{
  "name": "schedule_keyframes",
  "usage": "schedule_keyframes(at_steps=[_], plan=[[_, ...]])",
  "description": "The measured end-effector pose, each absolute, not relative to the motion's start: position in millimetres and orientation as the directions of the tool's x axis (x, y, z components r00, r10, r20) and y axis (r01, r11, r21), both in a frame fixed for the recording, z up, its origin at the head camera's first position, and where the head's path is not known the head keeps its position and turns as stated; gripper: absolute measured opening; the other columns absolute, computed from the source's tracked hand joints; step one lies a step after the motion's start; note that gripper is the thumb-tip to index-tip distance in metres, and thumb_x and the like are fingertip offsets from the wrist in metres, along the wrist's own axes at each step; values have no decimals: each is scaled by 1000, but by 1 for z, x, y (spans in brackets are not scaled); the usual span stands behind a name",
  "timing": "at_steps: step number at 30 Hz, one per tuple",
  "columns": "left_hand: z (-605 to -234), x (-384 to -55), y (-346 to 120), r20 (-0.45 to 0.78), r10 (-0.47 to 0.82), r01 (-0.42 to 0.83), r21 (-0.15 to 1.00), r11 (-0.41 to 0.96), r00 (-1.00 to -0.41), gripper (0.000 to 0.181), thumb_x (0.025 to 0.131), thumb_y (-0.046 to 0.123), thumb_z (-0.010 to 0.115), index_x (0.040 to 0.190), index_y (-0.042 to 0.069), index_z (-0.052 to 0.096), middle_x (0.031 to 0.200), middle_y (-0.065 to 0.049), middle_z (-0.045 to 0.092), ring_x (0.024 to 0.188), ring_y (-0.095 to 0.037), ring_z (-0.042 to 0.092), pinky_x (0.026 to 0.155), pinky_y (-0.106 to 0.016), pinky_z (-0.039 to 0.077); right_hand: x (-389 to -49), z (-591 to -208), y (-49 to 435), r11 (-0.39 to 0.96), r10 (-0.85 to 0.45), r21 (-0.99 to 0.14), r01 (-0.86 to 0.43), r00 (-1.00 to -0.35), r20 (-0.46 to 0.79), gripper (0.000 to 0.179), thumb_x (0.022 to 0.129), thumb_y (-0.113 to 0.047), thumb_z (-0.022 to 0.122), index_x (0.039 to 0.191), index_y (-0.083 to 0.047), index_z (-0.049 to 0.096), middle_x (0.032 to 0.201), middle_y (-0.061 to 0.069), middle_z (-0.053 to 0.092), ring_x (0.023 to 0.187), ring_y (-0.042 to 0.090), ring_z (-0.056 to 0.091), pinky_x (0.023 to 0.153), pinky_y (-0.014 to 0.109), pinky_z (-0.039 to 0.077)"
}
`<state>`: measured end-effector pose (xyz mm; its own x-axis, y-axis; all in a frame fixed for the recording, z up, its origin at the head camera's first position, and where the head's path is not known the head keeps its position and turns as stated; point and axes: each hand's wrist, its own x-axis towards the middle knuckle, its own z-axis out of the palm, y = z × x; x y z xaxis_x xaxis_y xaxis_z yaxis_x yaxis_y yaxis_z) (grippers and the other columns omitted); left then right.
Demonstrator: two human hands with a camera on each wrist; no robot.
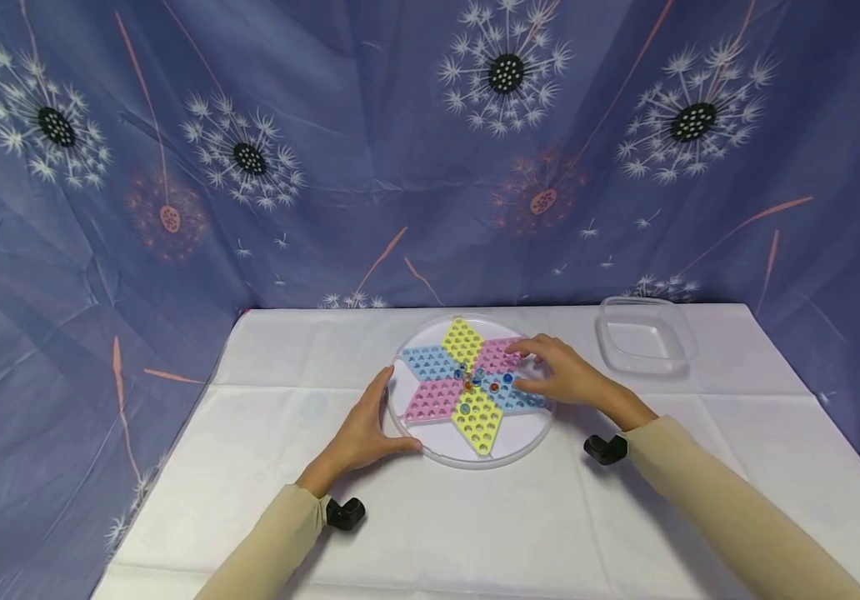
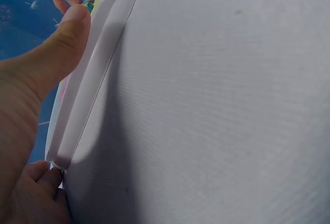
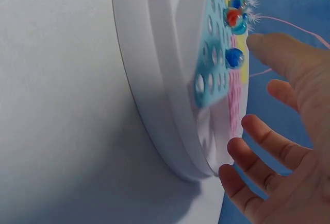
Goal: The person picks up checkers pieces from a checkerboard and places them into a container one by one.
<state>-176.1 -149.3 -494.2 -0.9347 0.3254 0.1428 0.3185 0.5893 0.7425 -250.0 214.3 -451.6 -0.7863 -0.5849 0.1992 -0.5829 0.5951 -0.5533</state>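
Note:
A round white Chinese checkers board (image 1: 523, 451) with a star of yellow, pink and blue points lies on the table. Glass marbles (image 1: 467, 377) cluster near its centre. One blue marble (image 3: 234, 57) sits apart on a blue point, near an orange marble (image 1: 494, 387). At the board's left rim, my left hand (image 1: 358, 433) rests with thumb and fingers spread along the edge. My right hand (image 1: 568, 373) hovers over the right side, fingers parted and holding nothing. Its thumb (image 3: 268, 49) is close by the blue marble.
A clear plastic container (image 1: 643, 337) stands at the back right of the white-covered table (image 1: 475, 533). Behind the table hangs a blue dandelion-print cloth (image 1: 370, 167).

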Motion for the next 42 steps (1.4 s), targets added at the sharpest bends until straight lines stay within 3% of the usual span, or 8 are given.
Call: schedule_keyframes(at_steps=[6, 18, 42], plan=[[-497, -177, -151, 113, 312, 291, 733, 615, -944, 133, 59, 48, 92, 157, 9, 12, 161, -8, 18, 147, -23, 19, 119, -40, 19, -250, -456, 205, 616, -567, -559, -555, -805, 173, 45, 80, -20, 80, 122, -9, 66, 111, 12, 62, 102, 32, 54, 86, 49, 43], [-497, -176, -154, 55, 251, 217, 699, 682, -966, 130, 58, 56, 88, 156, 6, 17, 160, -14, 20, 148, -31, 12, 120, -48, 12, -252, -463, 199, 663, -523, -534, -525, -835, 171, 21, 80, -19, 81, 100, -17, 74, 106, 6, 62, 98, 30, 54, 83, 42, 41], [-502, -177, -154, 86, 269, 254, 681, 686, -959, 129, 60, 56, 88, 155, 3, 17, 160, -13, 22, 149, -27, 11, 122, -40, 8, -249, -462, 196, 707, -492, -499, -502, -855, 163, 17, 81, -20, 79, 97, -18, 74, 107, 7, 60, 95, 27, 52, 78, 41, 40]])
